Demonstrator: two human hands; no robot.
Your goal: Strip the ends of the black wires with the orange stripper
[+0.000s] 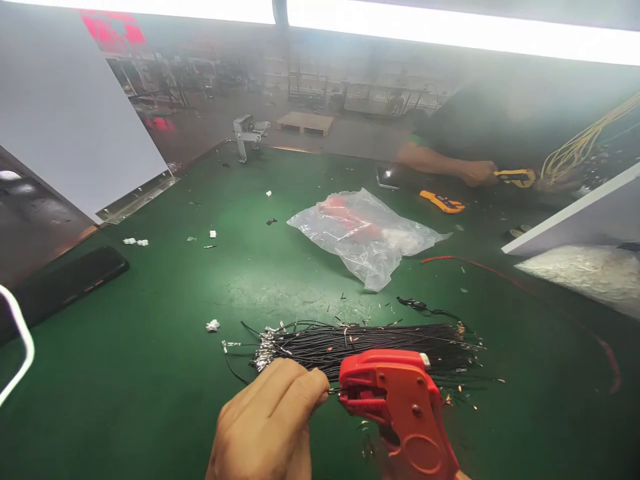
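Note:
My left hand (270, 420) is closed in a pinch on a thin black wire (334, 391), whose short end points at the jaws of a red wire stripper (400, 407). Only a sliver of my right hand (463, 475) shows at the bottom edge, around the stripper's handle; its fingers are mostly hidden. Just beyond both hands lies a bundle of black wires (370, 343) with metal terminals (265, 348) at the left ends. The bundle's right ends show some bare copper strands.
A clear plastic bag (370, 233) with red and white contents lies mid-table. Further right are an orange-yellow hand tool (443, 202) and a co-worker's hand (480, 173) holding a yellow tool (517, 177). White panels flank the green table (165, 373). A black case (65, 287) lies left.

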